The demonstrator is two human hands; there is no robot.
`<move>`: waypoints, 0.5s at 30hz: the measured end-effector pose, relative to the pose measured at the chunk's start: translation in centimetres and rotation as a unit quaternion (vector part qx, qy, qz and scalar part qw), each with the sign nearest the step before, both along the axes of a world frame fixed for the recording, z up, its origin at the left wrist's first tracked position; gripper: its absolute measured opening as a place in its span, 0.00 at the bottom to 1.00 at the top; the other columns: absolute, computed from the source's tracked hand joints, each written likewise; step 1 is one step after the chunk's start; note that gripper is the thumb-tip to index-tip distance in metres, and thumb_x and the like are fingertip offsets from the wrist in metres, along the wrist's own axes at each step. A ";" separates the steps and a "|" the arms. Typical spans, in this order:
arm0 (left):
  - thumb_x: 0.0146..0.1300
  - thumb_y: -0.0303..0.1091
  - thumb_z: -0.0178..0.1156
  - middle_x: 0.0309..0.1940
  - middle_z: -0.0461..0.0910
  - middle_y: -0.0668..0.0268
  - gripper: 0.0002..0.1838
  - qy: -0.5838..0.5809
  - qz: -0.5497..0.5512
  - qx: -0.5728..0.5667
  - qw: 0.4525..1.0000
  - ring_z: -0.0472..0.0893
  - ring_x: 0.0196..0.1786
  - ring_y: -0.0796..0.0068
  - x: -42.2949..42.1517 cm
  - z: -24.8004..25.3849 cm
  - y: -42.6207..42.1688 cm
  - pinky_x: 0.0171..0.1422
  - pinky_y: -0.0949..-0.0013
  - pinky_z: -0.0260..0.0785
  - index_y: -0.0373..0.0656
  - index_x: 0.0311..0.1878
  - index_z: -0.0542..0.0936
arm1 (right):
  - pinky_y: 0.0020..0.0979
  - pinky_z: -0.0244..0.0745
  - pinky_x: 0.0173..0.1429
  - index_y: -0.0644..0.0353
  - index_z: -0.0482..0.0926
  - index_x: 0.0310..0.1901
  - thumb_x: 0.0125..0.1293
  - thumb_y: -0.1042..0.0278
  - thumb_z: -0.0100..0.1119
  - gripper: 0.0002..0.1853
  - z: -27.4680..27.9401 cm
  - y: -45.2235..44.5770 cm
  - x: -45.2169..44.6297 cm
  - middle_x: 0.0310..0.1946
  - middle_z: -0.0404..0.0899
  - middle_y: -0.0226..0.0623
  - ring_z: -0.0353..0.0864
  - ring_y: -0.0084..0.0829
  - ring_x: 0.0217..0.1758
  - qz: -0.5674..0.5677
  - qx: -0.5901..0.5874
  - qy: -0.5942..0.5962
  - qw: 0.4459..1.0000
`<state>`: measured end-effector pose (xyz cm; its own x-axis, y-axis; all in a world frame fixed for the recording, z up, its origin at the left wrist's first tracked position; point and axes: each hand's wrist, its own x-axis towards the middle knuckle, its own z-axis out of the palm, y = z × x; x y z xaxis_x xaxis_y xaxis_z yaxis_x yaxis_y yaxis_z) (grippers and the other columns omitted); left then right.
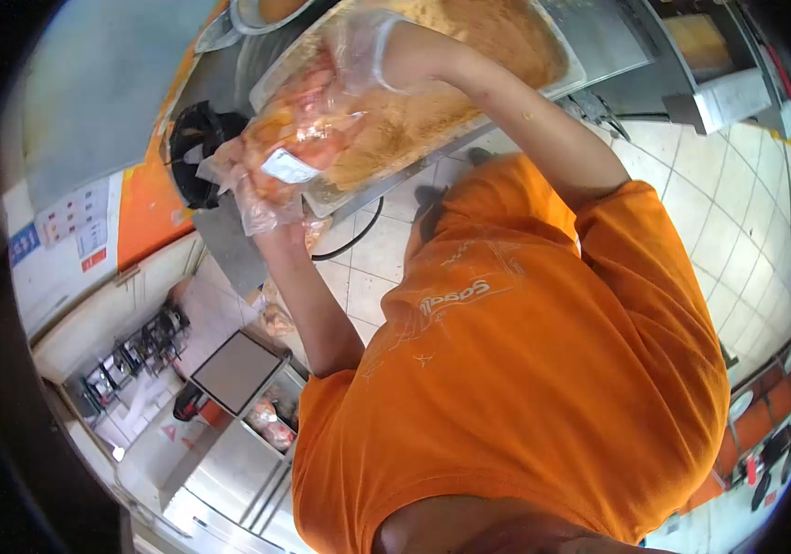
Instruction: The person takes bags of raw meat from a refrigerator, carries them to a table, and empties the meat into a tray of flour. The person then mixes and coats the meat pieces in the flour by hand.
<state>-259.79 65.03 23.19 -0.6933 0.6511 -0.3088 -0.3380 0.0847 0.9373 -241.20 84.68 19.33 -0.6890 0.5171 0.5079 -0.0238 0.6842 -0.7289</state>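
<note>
A clear plastic bag of orange-pink pieces that look like raw marinated meat (299, 115) is held over a large tray of orange-brown breading-like powder (451, 111). On the bag is a white label (289, 166). My left hand (266, 196), in a clear plastic glove, is closed around the bag's near left end. My right hand (359, 54), also in a clear glove, grips the bag's far end above the tray. Glare and the crumpled plastic partly hide the fingers of both hands.
A black container (197, 152) stands left of the tray. A metal bowl (266, 17) sits at the top edge. An orange panel (151, 208) is at left. Behind lie a tiled floor (682, 175) and a steel unit (239, 369) holding bagged items.
</note>
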 end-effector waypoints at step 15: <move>0.56 0.27 0.69 0.48 0.81 0.61 0.23 0.292 -0.165 -0.009 0.942 0.80 0.49 0.70 -0.6 2.5 2.6 0.57 0.69 0.71 0.36 0.55 0.76 | 0.43 0.76 0.41 0.60 0.75 0.42 0.56 0.72 0.63 0.12 -4.4 -9.8 0.6 0.33 0.79 0.46 0.80 0.50 0.38 -0.268 -0.156 -0.026 0.950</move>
<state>-260.39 67.67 25.64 -0.5099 0.8588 0.0498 0.2828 0.1126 0.9526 -240.63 74.85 14.93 -0.3041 0.9207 0.2446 0.3092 0.3382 -0.8888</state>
